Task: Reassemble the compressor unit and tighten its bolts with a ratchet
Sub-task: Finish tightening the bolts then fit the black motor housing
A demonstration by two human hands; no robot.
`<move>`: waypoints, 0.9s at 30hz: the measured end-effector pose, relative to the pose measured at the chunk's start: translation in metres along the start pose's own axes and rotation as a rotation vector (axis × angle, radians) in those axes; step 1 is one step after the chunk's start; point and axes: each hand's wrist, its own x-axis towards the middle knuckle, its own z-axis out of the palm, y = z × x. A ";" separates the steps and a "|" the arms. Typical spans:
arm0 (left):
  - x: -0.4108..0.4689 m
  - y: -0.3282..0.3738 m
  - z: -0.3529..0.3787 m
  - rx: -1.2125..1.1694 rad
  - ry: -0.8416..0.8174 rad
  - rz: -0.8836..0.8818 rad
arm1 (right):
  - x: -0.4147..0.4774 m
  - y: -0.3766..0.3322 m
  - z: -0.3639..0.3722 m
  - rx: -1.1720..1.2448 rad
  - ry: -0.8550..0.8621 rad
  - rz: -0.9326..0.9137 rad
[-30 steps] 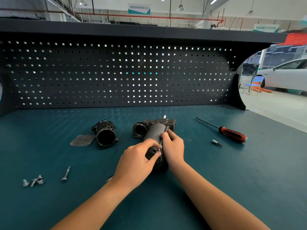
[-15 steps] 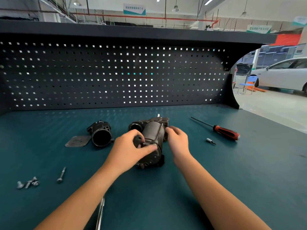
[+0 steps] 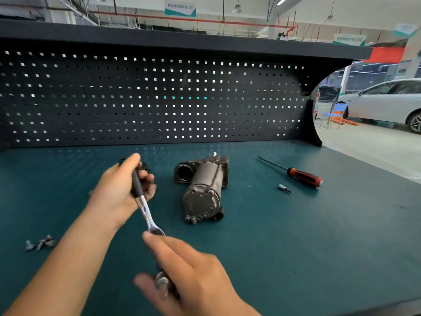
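Head view: left hand (image 3: 120,188) grips the ratchet (image 3: 145,213) by its black handle; blurred right hand (image 3: 193,274) pinches a small metal piece (image 3: 163,283); compressor unit (image 3: 202,190) lies mid-desk (image 3: 296,236), apart from both.

A white and teal banner (image 3: 180,8) hangs from the ceiling beyond the worktop's top shelf; it carries one row of dark characters, too blurred to read. To the right, a white and green sign (image 3: 349,39) on the hall's far wall bears a line of green characters, also illegible. A third, teal-edged sign (image 3: 407,29) at the right edge is too small to make out. The compressor unit (image 3: 201,190) shows a faint mark on its round end cap, perhaps stamped lettering, unreadable.
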 end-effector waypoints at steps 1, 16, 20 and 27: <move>0.000 -0.002 0.000 0.035 -0.004 0.008 | 0.004 -0.005 0.002 0.118 0.117 0.082; -0.106 0.002 -0.004 -0.035 -0.338 0.449 | 0.039 0.031 -0.008 1.403 0.344 1.442; -0.108 -0.012 0.005 -0.124 -0.184 0.466 | 0.036 0.044 -0.016 1.214 0.287 1.435; -0.109 -0.025 0.011 -0.136 -0.159 0.486 | 0.031 0.052 -0.013 1.110 0.286 1.436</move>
